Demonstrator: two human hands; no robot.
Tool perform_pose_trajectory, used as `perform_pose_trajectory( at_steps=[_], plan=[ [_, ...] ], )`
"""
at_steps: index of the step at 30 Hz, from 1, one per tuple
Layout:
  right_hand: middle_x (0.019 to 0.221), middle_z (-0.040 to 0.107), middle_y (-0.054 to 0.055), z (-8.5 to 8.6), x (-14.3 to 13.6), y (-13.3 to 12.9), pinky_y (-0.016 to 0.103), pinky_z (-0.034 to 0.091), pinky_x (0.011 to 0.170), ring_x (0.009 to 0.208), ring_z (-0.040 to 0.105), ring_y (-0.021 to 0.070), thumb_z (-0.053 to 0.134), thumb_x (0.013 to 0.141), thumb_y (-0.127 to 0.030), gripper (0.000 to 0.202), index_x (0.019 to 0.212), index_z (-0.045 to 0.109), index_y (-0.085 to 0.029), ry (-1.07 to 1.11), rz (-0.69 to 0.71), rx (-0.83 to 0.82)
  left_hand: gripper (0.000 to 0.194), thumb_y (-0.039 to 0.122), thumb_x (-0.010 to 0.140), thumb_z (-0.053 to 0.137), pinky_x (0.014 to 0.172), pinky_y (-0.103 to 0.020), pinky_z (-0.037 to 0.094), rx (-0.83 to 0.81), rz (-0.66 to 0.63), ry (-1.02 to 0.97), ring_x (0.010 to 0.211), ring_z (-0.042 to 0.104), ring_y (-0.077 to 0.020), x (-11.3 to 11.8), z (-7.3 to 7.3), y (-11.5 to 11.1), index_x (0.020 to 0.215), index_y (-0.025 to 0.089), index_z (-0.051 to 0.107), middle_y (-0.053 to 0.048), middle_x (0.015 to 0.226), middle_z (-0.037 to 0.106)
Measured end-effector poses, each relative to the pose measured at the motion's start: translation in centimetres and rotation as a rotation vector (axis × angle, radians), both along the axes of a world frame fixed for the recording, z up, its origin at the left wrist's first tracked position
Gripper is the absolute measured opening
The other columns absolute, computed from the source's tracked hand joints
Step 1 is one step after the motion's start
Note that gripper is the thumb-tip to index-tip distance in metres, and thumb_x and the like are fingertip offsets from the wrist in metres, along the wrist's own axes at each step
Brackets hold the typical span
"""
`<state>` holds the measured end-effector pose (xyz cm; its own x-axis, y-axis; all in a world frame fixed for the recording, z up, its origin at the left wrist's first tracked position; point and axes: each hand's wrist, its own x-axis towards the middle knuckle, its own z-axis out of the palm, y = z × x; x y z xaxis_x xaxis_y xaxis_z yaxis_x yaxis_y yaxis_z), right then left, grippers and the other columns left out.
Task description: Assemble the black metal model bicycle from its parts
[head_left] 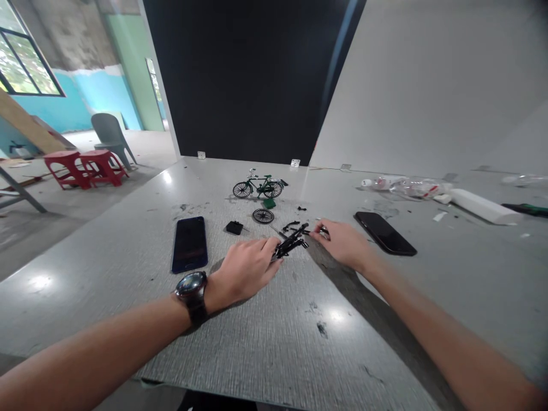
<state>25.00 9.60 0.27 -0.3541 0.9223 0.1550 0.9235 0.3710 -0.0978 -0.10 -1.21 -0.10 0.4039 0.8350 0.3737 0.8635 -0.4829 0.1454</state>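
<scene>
My left hand (248,265), with a watch (191,287) on its wrist, is closed around a black model bicycle frame (291,242) held just above the table. To its right, my right hand (340,240) pinches a small, thin dark piece close to the frame's end; its kind is too small to make out. Beyond the hands lie a loose spoked wheel (262,216), a flat black part (234,228), a green part (269,203) and a tiny black piece (302,208). Behind them stands a green model bicycle (259,185), upright on its wheels.
A dark blue phone (189,244) lies left of my hands, a black phone (385,233) to the right. Farther right are crumpled clear plastic (413,187) and a white box-like piece (486,206). A black panel (252,80) rises behind the table (265,342). Red stools (103,166) stand left.
</scene>
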Motion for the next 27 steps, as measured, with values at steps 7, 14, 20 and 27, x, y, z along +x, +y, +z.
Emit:
perform_pose_trajectory(
  at_steps=[7, 14, 20, 27],
  plan=[
    [0.082, 0.071, 0.007, -0.6, 1.1, 0.6, 0.033, 0.038, 0.059, 0.072, 0.063, 0.0237, 0.048, 0.093, -0.043, 0.025, 0.09, 0.062, -0.023, 0.044, 0.016, 0.034, 0.028, 0.039, 0.101, 0.043, 0.069, -0.033, 0.05, 0.005, 0.008, 0.012, 0.084, 0.07, -0.0229, -0.1, -0.2, 0.0, 0.118, 0.017, 0.052, -0.006, 0.095, 0.072],
    [0.088, 0.072, 0.008, -0.7, 1.2, 0.8, 0.035, 0.04, 0.063, 0.077, 0.064, 0.0249, 0.047, 0.093, -0.041, 0.025, 0.09, 0.063, -0.022, 0.028, -0.003, 0.017, 0.03, 0.041, 0.101, 0.042, 0.068, -0.033, 0.051, 0.004, 0.022, 0.003, 0.086, 0.07, -0.0236, 0.0, -0.1, 0.1, 0.118, 0.018, 0.051, -0.006, 0.098, 0.073],
    [0.087, 0.072, 0.008, -0.6, 1.3, 0.8, 0.034, 0.041, 0.063, 0.076, 0.064, 0.0245, 0.046, 0.094, -0.04, 0.025, 0.089, 0.064, -0.023, 0.055, 0.015, 0.037, 0.031, 0.042, 0.101, 0.042, 0.064, -0.033, 0.051, -0.029, 0.043, -0.003, 0.081, 0.07, -0.0236, 0.1, -0.1, 0.1, 0.117, 0.017, 0.052, -0.007, 0.097, 0.072],
    [0.083, 0.072, 0.008, -0.2, 1.1, 0.4, 0.035, 0.041, 0.062, 0.072, 0.064, 0.0239, 0.046, 0.093, -0.04, 0.025, 0.09, 0.064, -0.022, 0.06, 0.04, 0.052, 0.035, 0.042, 0.1, 0.043, 0.067, -0.034, 0.053, -0.039, 0.068, -0.024, 0.084, 0.07, -0.0239, 0.1, -0.5, 0.3, 0.123, 0.017, 0.05, -0.009, 0.1, 0.072]
  ],
)
